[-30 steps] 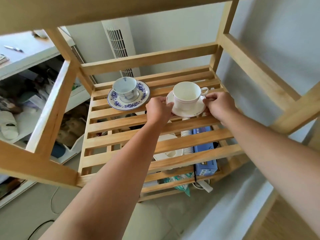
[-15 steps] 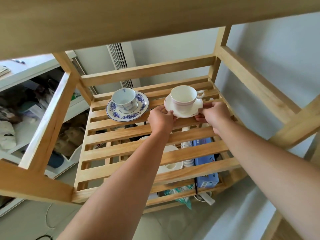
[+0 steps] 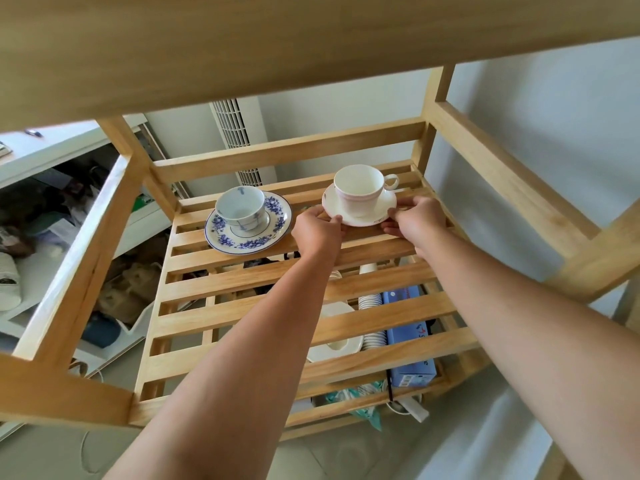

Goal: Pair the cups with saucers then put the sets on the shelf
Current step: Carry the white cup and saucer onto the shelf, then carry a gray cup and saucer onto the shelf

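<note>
Gripping white saucer rim, both hands' fingers closed, slatted wooden shelf, grey wall behind.

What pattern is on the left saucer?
Blue flowers ringing a white saucer, seen in the head view.

2 cup-and-saucer sets on shelf

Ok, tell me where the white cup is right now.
In the head view the white cup sits on its white saucer at the shelf's back right, held by both hands, right of the blue floral set.
</note>
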`<state>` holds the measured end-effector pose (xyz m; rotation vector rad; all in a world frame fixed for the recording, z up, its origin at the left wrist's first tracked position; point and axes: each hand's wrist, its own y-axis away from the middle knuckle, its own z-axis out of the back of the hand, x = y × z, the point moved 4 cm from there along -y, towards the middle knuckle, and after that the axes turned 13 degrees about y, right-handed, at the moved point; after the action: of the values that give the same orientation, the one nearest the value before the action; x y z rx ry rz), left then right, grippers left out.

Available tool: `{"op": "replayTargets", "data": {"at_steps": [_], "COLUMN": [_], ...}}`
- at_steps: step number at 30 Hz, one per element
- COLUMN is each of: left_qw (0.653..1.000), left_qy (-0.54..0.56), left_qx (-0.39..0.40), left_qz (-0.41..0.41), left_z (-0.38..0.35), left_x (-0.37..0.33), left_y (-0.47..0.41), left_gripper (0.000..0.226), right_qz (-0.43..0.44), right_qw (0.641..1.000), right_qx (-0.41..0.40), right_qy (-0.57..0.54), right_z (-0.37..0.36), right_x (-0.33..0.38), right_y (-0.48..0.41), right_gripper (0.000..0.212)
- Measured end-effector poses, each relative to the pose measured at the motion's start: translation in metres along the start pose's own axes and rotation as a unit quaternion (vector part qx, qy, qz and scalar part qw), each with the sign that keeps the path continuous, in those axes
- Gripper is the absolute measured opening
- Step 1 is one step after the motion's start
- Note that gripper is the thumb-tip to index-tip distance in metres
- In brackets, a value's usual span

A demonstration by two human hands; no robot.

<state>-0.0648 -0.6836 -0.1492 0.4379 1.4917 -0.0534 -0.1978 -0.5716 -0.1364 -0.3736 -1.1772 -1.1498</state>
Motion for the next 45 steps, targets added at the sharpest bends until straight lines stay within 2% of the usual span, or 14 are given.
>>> {"op": "replayTargets", "data": {"at_steps": [3, 6, 9, 12, 16, 21, 25, 30, 32, 34, 38, 41, 45], "left_qw": [0.999, 0.994, 0.989, 0.981, 0.961, 0.917, 0.864, 0.804, 0.793, 0.795, 0.808, 0.804, 0.800], "left_qy": [-0.048, -0.092, -0.085, -0.064, -0.047, -0.061, -0.079, -0.108, -0.123, -0.138, -0.176, -0.208, -0.218], "left_qx": [0.007, 0.028, 0.090, 0.163, 0.262, 0.393, 0.497, 0.584, 0.597, 0.590, 0.559, 0.553, 0.558], "left_qz": [-0.008, -0.049, -0.082, -0.082, -0.071, -0.041, -0.023, 0.014, 0.016, 0.018, 0.055, 0.072, 0.041], "left_z": [0.004, 0.011, 0.017, 0.021, 0.014, -0.032, -0.082, -0.138, -0.157, -0.178, -0.211, -0.225, -0.234], "left_x": [-0.004, -0.020, -0.039, -0.050, -0.060, -0.050, -0.034, -0.013, -0.004, 0.008, 0.034, 0.050, 0.065], "left_y": [0.003, 0.030, 0.077, 0.134, 0.213, 0.314, 0.396, 0.474, 0.492, 0.504, 0.510, 0.509, 0.508], "left_gripper": [0.042, 0.043, 0.035, 0.024, 0.015, 0.019, 0.018, 0.019, 0.018, 0.019, 0.024, 0.024, 0.022], "right_qz": [0.017, 0.061, 0.096, 0.107, 0.071, 0.034, -0.045, -0.144, -0.177, -0.202, -0.229, -0.237, -0.226], "right_qw": [0.999, 0.996, 0.994, 0.994, 0.991, 0.975, 0.946, 0.891, 0.874, 0.866, 0.877, 0.886, 0.893], "right_qx": [0.013, -0.021, -0.025, -0.019, -0.052, -0.173, -0.285, -0.369, -0.395, -0.415, -0.404, -0.390, -0.385], "right_qy": [0.040, 0.064, 0.045, -0.010, -0.101, -0.132, -0.147, -0.223, -0.220, -0.193, -0.123, -0.083, -0.061], "right_z": [-0.001, 0.017, 0.044, 0.081, 0.144, 0.232, 0.301, 0.372, 0.395, 0.416, 0.449, 0.465, 0.475], "right_x": [0.004, 0.007, 0.011, 0.007, -0.024, -0.085, -0.142, -0.214, -0.238, -0.258, -0.283, -0.294, -0.299], "right_y": [0.008, 0.042, 0.092, 0.146, 0.226, 0.317, 0.379, 0.435, 0.446, 0.448, 0.434, 0.419, 0.402], "right_gripper": [0.027, 0.031, 0.023, 0.012, 0.012, 0.016, 0.011, 0.006, 0.006, 0.007, 0.011, 0.007, 0.004]}}
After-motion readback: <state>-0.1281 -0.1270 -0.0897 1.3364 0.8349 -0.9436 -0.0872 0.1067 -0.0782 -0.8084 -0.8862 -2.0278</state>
